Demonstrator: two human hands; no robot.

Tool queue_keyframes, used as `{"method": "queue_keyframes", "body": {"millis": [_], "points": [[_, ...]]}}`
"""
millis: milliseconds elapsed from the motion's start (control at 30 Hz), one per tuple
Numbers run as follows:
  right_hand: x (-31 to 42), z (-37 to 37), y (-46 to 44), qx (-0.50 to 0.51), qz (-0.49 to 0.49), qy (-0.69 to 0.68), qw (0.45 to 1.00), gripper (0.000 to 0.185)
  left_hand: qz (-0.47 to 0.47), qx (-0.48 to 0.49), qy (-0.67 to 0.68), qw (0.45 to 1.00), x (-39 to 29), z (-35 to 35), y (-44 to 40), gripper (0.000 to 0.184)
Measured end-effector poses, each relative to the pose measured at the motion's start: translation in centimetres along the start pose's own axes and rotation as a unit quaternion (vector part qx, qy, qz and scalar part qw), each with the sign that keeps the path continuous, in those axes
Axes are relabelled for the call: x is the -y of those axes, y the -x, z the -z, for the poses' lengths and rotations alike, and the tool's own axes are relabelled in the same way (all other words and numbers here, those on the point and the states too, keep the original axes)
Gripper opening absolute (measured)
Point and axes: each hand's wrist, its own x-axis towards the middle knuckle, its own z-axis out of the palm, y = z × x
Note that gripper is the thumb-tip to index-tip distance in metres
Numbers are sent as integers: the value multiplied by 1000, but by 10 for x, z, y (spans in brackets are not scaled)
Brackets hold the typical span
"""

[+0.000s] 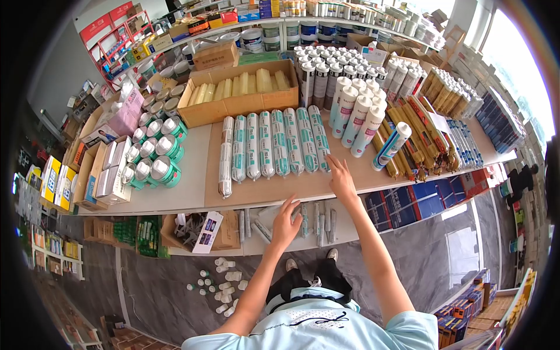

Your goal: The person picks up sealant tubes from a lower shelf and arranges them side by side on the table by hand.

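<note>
My right hand (342,178) is at the lower end of the rightmost sausage pack (319,140) in a row of white and teal foil packs (265,144) on the table (192,157). Its fingers are apart and hold nothing; fingertips seem to touch that pack or the table beside it. Just off the table's front edge hangs my left hand (286,221), fingers spread and empty. At the row's left end lies a silvery pack (226,157). White upright cartridges (368,129) stand to the right of the row.
Behind the row sits a cardboard box (239,99) of yellowish packs. Green and white cans (165,169) stand at left, with gold tubes (408,140) at right. A lower shelf (262,239) holds loose tubes. White bottles (226,286) lie on the floor.
</note>
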Motion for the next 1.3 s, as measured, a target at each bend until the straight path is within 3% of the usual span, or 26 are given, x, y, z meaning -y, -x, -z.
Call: {"method": "queue_keyframes", "body": {"millis": [200,333,400,533,600,700,800,1067,1233,1300], "points": [[20,3,35,-69,12,-77,995,73,-5,6,31,999,-2,7,33,38],[44,4,83,-64,-77,-168,981,70,-32,42,82,995,-3,8,49,37],[49,6,108,-59,-64,-148,985,68,-100,21,-13,995,-12,7,51,36],[47,3,155,-86,-66,-143,984,69,-92,65,-33,993,-9,-13,59,37],[41,1,180,-63,-111,-169,977,68,-79,89,-17,993,-15,-28,66,40],[30,-1,217,-23,-142,-194,970,67,-101,103,-100,985,-29,-48,82,44],[13,-6,243,-42,-94,-149,983,66,-114,92,-120,982,-43,-68,101,44],[-9,-64,349,38,-212,-246,945,68,4,138,-83,987,-19,-117,186,43],[-3,-78,381,89,-296,-240,920,65,31,195,-105,975,11,-133,221,42],[-12,-88,392,98,-289,-223,926,66,15,220,-84,972,26,-140,220,41]]}}
